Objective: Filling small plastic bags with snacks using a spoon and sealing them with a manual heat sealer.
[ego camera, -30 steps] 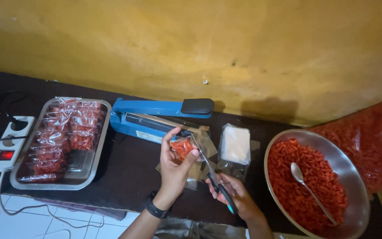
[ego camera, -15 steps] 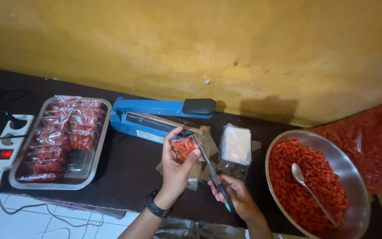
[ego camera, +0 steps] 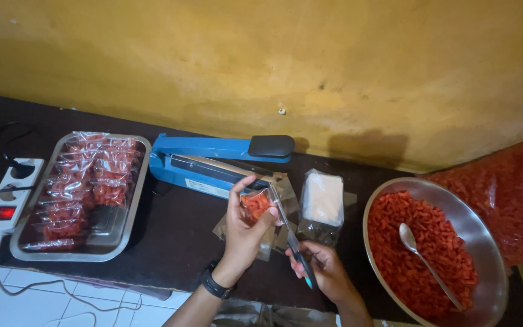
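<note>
Clear plastic, orange-red filling: small snack pouch (ego camera: 256, 204) up off the dark counter (ego camera: 171, 242), pinched between thumb and fingers of the left hand (ego camera: 243, 227), just in front of the blue heat sealer (ego camera: 213, 160). Black band on that wrist. Right hand (ego camera: 325, 269) lower and nearer the body, curled tight round the teal-handled scissors (ego camera: 292, 239), blades angled up to the pouch's right edge, tips touching or nearly so; cannot tell whether already biting into the plastic. Under both hands, a few loose empty clear bags (ego camera: 273, 239) flat on the counter. Just right of the pouch, a stack of fresh clear bags (ego camera: 323, 200) in its wrapper. Far right, round steel bowl (ego camera: 491, 266) heaped with the same orange-red snacks, a metal spoon (ego camera: 425, 260) lying in it, and behind it a big clear sack (ego camera: 503, 194) of more. Far left, steel tray (ego camera: 131, 218) lined with filled pouches in rows, beside a white power strip (ego camera: 7, 197) with its red switch lit.
</note>
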